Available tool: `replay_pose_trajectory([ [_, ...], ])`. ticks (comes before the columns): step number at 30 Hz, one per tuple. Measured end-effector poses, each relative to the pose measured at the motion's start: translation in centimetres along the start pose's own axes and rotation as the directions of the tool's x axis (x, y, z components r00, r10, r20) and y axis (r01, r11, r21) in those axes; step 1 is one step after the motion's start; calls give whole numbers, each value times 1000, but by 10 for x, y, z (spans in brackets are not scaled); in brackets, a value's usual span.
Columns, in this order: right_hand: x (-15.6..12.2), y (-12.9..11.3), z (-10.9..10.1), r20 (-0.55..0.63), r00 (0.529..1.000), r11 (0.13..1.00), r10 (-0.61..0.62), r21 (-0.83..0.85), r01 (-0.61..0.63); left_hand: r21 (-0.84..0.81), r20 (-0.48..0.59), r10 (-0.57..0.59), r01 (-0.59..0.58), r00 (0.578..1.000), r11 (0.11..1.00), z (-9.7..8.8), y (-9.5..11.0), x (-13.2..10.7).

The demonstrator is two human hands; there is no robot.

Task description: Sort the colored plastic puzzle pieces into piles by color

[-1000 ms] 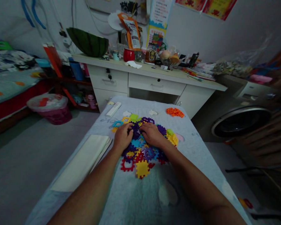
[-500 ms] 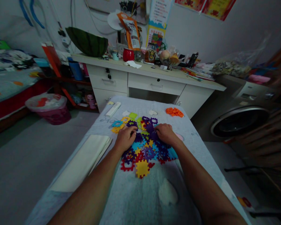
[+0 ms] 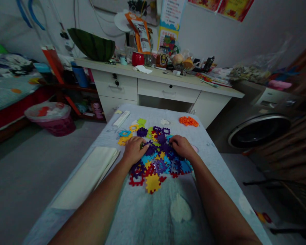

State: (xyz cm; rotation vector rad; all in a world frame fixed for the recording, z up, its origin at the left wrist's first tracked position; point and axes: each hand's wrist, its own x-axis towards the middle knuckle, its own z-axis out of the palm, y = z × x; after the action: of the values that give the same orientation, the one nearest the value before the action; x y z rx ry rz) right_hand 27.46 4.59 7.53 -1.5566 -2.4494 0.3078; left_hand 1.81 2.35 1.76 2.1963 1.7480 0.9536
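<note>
A heap of toothed plastic tiles (image 3: pixel 160 166) in purple, blue, red, yellow and green lies on the cloth-covered table. My left hand (image 3: pixel 134 149) rests at the heap's left side, fingers curled and thumb beside a purple tile (image 3: pixel 150 149); what lies between them is hidden. On the opposite side, my right hand (image 3: pixel 181 145) has bent fingers against the purple pieces, and their tips are partly hidden. Beyond my left fingers sits a solid-looking purple tile (image 3: pixel 142 132), near a yellow frame tile (image 3: pixel 134 128), a blue one (image 3: pixel 124 133) and a light green tile (image 3: pixel 141 122).
Small orange pieces (image 3: pixel 188 121) form a pile at the table's far right. A white box-like strip (image 3: pixel 121 118) lies far left, and a folded cream cloth (image 3: pixel 86 177) nearer me. Behind stands a white desk (image 3: pixel 117 81); a washing machine (image 3: pixel 260 131) is at right.
My left hand has drawn slightly back and left from the purple tile beyond it. That spot showed an open purple frame; now it looks filled with purple. My right hand stays nearly in place.
</note>
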Motion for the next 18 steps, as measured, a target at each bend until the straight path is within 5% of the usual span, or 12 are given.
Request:
replay_pose_trajectory([
  [6, 2, 7, 7, 2, 991, 981, 137, -141, -136, -126, -85, -22, 11, 996, 992, -3, -1, 0],
  [11, 4, 13, 12, -17, 979, 964, 204, -168, -204, -230, -235, -170, 115, 957, 966, -6, -6, 1],
  [15, 4, 9, 9, -126, 976, 981, 177, -63, -186, -187, -287, -242, 194, 927, 963, -6, -6, 0],
  [18, 2, 1, 8, -164, 983, 989, 86, 137, -64, -89, -324, -226, 209, 919, 974, -6, -4, -1],
])
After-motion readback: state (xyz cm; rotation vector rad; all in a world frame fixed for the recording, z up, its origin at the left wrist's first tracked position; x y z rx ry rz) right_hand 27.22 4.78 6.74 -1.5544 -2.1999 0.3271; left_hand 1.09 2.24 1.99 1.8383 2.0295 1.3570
